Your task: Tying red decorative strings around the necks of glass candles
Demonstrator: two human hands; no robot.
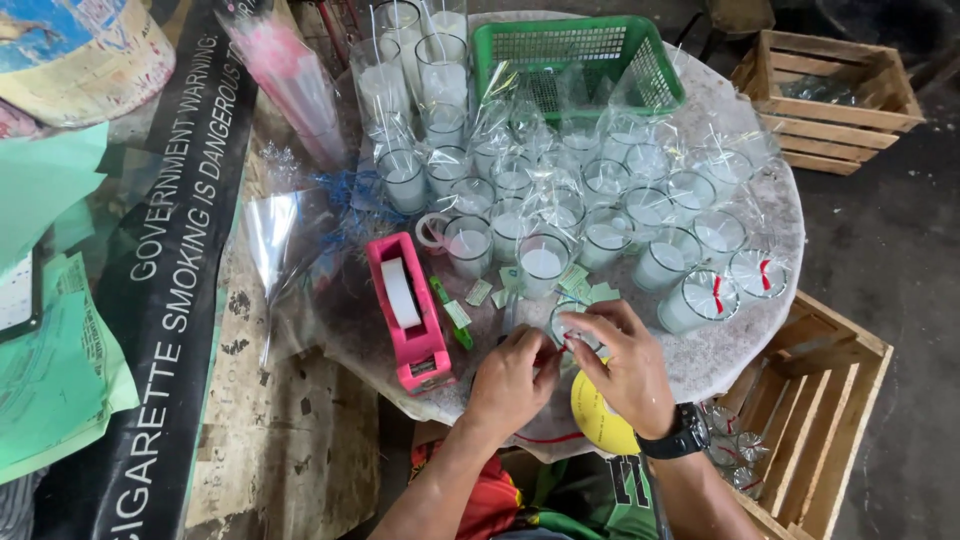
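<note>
Round table point(740, 330): pale, speckled top, crowded with goods; bare surface only near its front and right rim.

Green basket point(640, 60): plastic, mesh-walled, at the far edge of the table, behind the glasses.

Glass candles point(545, 262): many small tumblers of white wax, most in clear cellophane, massed across the middle of the table beyond both hands. Two at the right end carry red ties.

Tape dispenser point(412, 312): pink, holding a white roll, standing just left of the left hand.

Wooden crates point(830, 390): one slatted crate low at the right beside the table with wrapped pieces inside; another at the upper right.

Wrapped glass point(572, 322): one small cellophane-covered candle at the near edge of the table, directly between the two hands and touching both, apart from the main group.

Right hand point(625, 365): wrist in a black watch, palm down, fingers curled over the near side of the wrapped glass, fingertips pinching its cellophane.

Left hand point(512, 378): forearm coming up from below, fingers bent, thumb and fingertips closed on the cellophane at the glass's left side.

Paper labels point(575, 280): small pale green slips lying loose just beyond the hands, between them and the candle rows.
</note>
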